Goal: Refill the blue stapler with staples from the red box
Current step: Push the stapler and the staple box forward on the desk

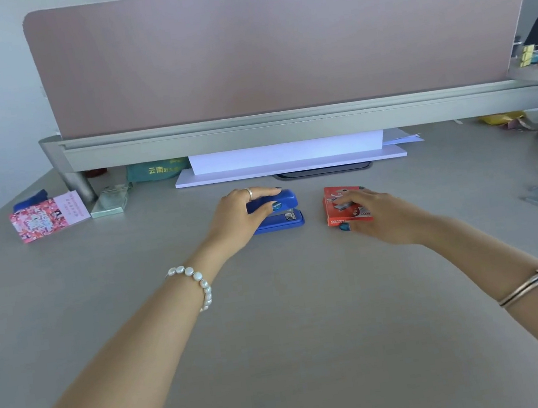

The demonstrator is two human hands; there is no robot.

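Gripping blue stapler [279,212] left hand [238,220], right hand [383,218] on red box [342,204]

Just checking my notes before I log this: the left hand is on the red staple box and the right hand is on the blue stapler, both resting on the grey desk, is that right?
Not quite: the hands are swapped. The head view shows the left hand gripping the blue stapler and the right hand on the red staple box. Both do rest on the grey desk.
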